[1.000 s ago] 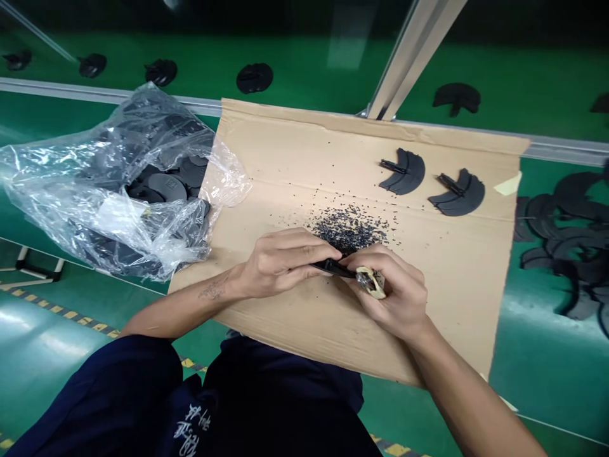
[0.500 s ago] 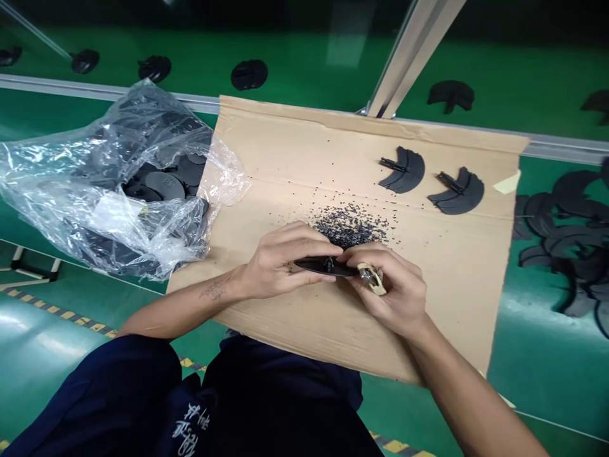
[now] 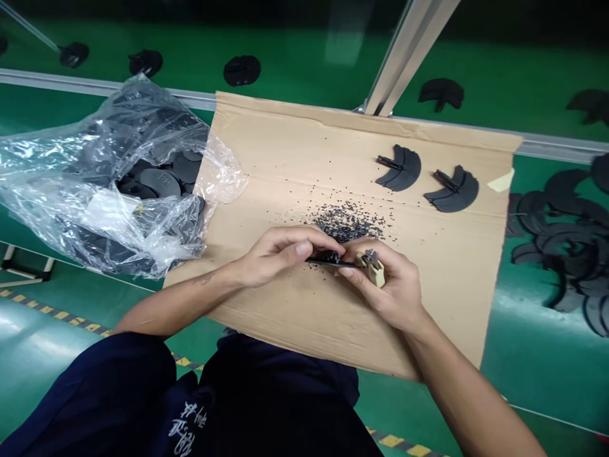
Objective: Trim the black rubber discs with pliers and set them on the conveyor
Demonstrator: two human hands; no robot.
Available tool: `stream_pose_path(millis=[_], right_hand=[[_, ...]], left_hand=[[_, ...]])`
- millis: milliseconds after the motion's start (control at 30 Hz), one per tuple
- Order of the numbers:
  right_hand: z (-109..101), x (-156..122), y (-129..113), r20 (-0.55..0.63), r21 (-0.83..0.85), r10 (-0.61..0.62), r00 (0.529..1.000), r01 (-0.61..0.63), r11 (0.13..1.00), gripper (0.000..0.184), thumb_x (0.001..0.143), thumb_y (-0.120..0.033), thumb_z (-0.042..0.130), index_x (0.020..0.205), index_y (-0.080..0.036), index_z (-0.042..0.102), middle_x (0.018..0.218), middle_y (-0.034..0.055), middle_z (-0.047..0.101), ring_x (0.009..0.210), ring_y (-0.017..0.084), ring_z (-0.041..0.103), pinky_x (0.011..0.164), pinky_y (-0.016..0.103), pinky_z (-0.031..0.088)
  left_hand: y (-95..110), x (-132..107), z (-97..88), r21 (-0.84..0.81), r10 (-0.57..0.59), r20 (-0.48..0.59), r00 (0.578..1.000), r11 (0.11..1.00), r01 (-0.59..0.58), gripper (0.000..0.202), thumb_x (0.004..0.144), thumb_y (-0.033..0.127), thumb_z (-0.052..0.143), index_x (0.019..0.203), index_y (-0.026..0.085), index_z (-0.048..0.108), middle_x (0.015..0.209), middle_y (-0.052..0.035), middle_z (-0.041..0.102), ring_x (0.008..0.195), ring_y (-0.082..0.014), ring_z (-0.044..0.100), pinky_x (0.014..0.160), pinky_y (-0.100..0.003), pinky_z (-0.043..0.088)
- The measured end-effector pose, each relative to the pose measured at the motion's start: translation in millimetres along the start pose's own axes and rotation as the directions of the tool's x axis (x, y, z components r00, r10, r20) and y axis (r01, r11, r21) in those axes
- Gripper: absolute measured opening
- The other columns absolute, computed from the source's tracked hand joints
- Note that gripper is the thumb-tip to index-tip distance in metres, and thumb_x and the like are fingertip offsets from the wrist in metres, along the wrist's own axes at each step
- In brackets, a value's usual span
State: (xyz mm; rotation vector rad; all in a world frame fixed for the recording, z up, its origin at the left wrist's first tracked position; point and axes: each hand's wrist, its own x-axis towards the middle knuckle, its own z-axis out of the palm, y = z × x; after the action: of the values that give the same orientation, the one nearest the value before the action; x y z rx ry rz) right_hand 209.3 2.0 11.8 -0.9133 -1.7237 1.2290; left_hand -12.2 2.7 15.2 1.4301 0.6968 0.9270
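Over the cardboard sheet (image 3: 304,324) both hands meet at a thin black plastic part (image 3: 328,259), tilted almost edge-on. My left hand (image 3: 278,254) curls its fingers over the part's left side, the thumb lifted above it. Between thumb and fingers, my right hand (image 3: 390,279) grips the part's right end. That same hand also keeps a cream-coloured hand tool (image 3: 373,270) with a metal end in its palm; its full shape is hidden. Just beyond the hands lies a pile of tiny black plastic scraps (image 3: 349,221).
Two black curved parts with stems, a left one (image 3: 399,168) and a right one (image 3: 454,189), lie on the cardboard's far right. A clear plastic bag (image 3: 157,235) of black discs is at left. More curved parts (image 3: 566,222) are heaped at right. A metal post (image 3: 404,57) rises behind.
My left thumb has come up from beneath the black part to above its face. The part has turned flatter and is more covered by my left fingers. The view has shifted slightly.
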Motion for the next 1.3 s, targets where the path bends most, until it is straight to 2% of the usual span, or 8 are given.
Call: stream_pose_path(millis=[133, 267, 400, 567, 800, 900, 1100, 1300], right_hand=[[-0.2, 0.6, 0.9, 0.031, -0.017, 0.013, 0.999, -0.013, 1.0, 0.011, 0.092, -0.032, 0.069, 0.09, -0.022, 0.064, 0.087, 0.0024, 0.072, 0.078, 0.015, 0.068, 0.072, 0.027, 0.055], [1.1, 0.6, 2.2, 0.041, -0.041, 0.015, 0.999, -0.013, 0.999, 0.016, 0.089, -0.036, 0.072, 0.093, -0.022, 0.066, 0.092, 0.0045, 0.073, 0.083, 0.018, 0.069, 0.076, 0.031, 0.056], [1.9, -0.3, 1.8, 0.016, -0.012, -0.055, 0.998, 0.055, 0.998, 0.013, 0.087, -0.032, 0.075, 0.092, -0.022, 0.068, 0.098, 0.0073, 0.073, 0.089, 0.019, 0.069, 0.079, 0.034, 0.057], [1.0, -1.8, 2.6, 0.002, -0.006, -0.135, 0.991, 0.135, 0.991, 0.007, 0.088, -0.025, 0.074, 0.09, -0.022, 0.069, 0.087, 0.0047, 0.071, 0.077, 0.016, 0.067, 0.068, 0.029, 0.056], [-1.0, 0.2, 4.7, 0.013, 0.0, -0.17, 0.985, 0.17, 0.985, 0.006, 0.087, -0.021, 0.074, 0.091, -0.021, 0.068, 0.088, 0.005, 0.07, 0.081, 0.016, 0.067, 0.072, 0.029, 0.056], [-3.4, 0.3, 4.9, 0.071, -0.021, -0.177, 0.982, 0.179, 0.984, 0.005, 0.089, -0.017, 0.071, 0.091, -0.021, 0.068, 0.086, 0.0052, 0.069, 0.077, 0.015, 0.067, 0.068, 0.028, 0.055], [-6.9, -2.5, 5.7, 0.234, -0.063, -0.224, 0.946, 0.244, 0.968, 0.007, 0.092, -0.014, 0.064, 0.092, -0.019, 0.068, 0.086, 0.0078, 0.069, 0.073, 0.014, 0.066, 0.063, 0.026, 0.053], [-3.1, -2.9, 6.7, 0.126, -0.133, -0.283, 0.951, 0.298, 0.945, 0.011, 0.091, -0.011, 0.063, 0.096, -0.02, 0.068, 0.088, 0.0075, 0.07, 0.077, 0.015, 0.067, 0.067, 0.027, 0.055]], left_hand=[[-0.7, 3.2, -3.2, -0.135, -0.107, 0.032, 0.994, 0.985, 0.11, 0.041, 0.098, 0.052, 0.056, 0.107, 0.019, 0.079, 0.106, -0.0105, 0.076, 0.101, -0.0194, 0.071, 0.091, -0.032, 0.056], [-3.6, 4.0, 0.0, -0.093, -0.093, -0.01, 0.996, 0.991, 0.091, 0.022, 0.086, 0.037, 0.077, 0.097, 0.018, 0.081, 0.094, -0.0079, 0.075, 0.085, -0.014, 0.072, 0.073, -0.022, 0.056], [-5.4, 2.1, 6.3, -0.028, -0.107, -0.063, 0.992, 0.994, 0.106, 0.019, 0.083, 0.033, 0.08, 0.092, 0.017, 0.081, 0.087, -0.0068, 0.076, 0.076, -0.0113, 0.07, 0.065, -0.019, 0.054], [-3.4, 0.5, 7.4, -0.034, -0.126, -0.073, 0.989, 0.992, 0.124, 0.018, 0.088, 0.03, 0.076, 0.098, 0.016, 0.08, 0.09, -0.0074, 0.077, 0.081, -0.0118, 0.071, 0.071, -0.02, 0.057], [-2.0, 2.2, 2.1, 0.055, -0.054, -0.035, 0.998, 0.997, 0.056, 0.011, 0.084, 0.024, 0.079, 0.09, 0.015, 0.079, 0.081, -0.0055, 0.072, 0.075, -0.0098, 0.066, 0.068, -0.018, 0.054], [0.7, 2.5, 0.3, 0.088, -0.068, -0.024, 0.997, 0.994, 0.07, 0.011, 0.084, 0.024, 0.079, 0.089, 0.014, 0.079, 0.082, -0.0065, 0.073, 0.075, -0.0105, 0.066, 0.068, -0.02, 0.054], [3.3, 0.7, -1.8, 0.123, -0.138, 0.076, 0.987, 0.984, 0.128, 0.007, 0.084, 0.022, 0.078, 0.087, 0.017, 0.081, 0.082, -0.0059, 0.075, 0.072, -0.0101, 0.066, 0.066, -0.02, 0.053], [-0.2, 0.6, 1.8, 0.132, -0.047, 0.003, 0.999, 0.99, 0.047, 0.016, 0.089, 0.031, 0.074, 0.091, 0.016, 0.08, 0.083, -0.0067, 0.074, 0.076, -0.0114, 0.067, 0.069, -0.021, 0.053]])
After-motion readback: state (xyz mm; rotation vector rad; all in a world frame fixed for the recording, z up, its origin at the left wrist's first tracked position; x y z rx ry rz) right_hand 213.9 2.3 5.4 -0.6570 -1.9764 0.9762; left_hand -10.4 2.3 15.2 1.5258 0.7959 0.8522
